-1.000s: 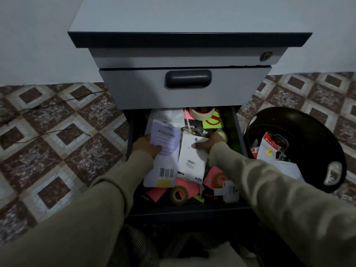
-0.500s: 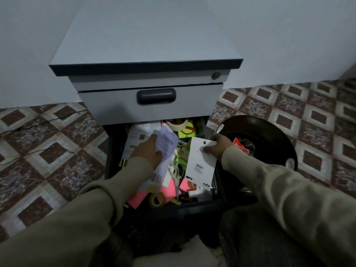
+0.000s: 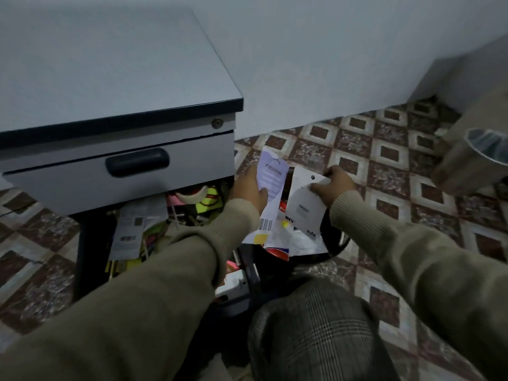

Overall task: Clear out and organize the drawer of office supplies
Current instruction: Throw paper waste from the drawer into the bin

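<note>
L hand [image 3: 248, 189] round purple card [image 3: 270, 185]

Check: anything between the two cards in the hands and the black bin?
Nothing visible. The left hand holds the purple card and the right hand holds the white card, both already over the black bin. Only discarded packaging lies below them, inside the bin.

Arms hide the open drawer [image 3: 90, 251]; bin [image 3: 334, 240] probably underneath cards.
</note>
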